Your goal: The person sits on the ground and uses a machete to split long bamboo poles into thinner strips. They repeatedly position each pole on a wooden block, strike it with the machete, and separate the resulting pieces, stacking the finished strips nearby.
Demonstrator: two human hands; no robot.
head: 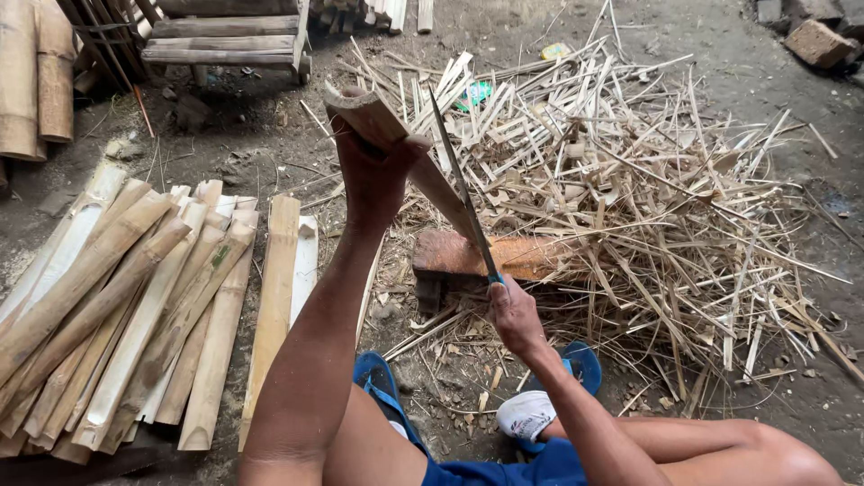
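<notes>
My left hand grips the upper end of a split bamboo slat that stands tilted, its lower end resting on a reddish wooden block. My right hand holds the handle of a long thin blade, which lies edge-on along the right side of the slat, tip pointing up and away from me. Both forearms reach out from the bottom of the view.
A stack of split bamboo slats lies on the ground to the left. A large heap of thin bamboo strips and shavings spreads to the right. My feet in blue sandals flank the block. A wooden cart stands behind.
</notes>
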